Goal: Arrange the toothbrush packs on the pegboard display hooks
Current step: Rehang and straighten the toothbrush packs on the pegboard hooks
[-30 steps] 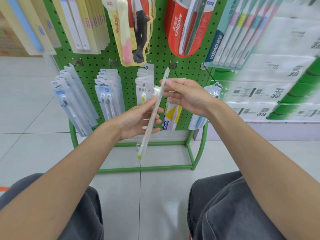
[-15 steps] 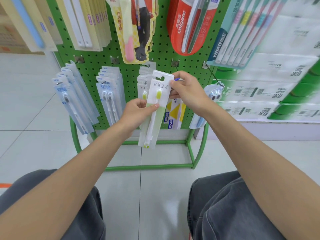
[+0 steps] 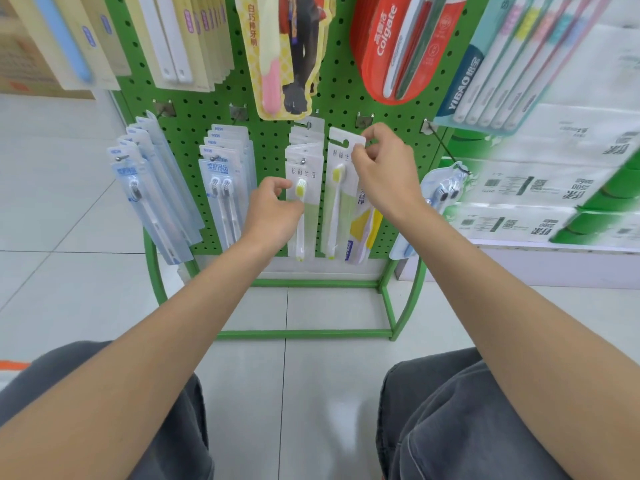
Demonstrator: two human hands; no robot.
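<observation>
1. we judged the task well along but not finished: most hooks on the green perforated pegboard (image 3: 270, 143) already carried packs, and one pack was not yet hung.
2. that loose one, a flat white card pack with a clear blister over a yellow-bristled toothbrush (image 3: 337, 209), stood upright just in front of the board. it was right beside the hung stack of matching white packs (image 3: 304, 155), and its punched hang slot at the top looked free of any hook.
3. the right hand (image 3: 384, 178) pinched the loose pack's top right corner between thumb and fingertips.
4. the left hand (image 3: 273, 213) had its fingers curled at the left edge of the stack's front pack and seemed to hold it. the fingertips were hidden, so we could not tell how firmly.
5. what was left, in our view, was to thread the slot over the silver ball-tipped hook (image 3: 303, 161) that bore the matching stack, then let go.
6. the packs looked thin, stiff and glossy, and we judged them likely to flex and slide against each other. to the left hung frosted blue-tinted blister packs (image 3: 225, 181), above was a rounded red glossy pack (image 3: 391, 50), and below lay pale smooth floor tiles (image 3: 311, 375).
</observation>
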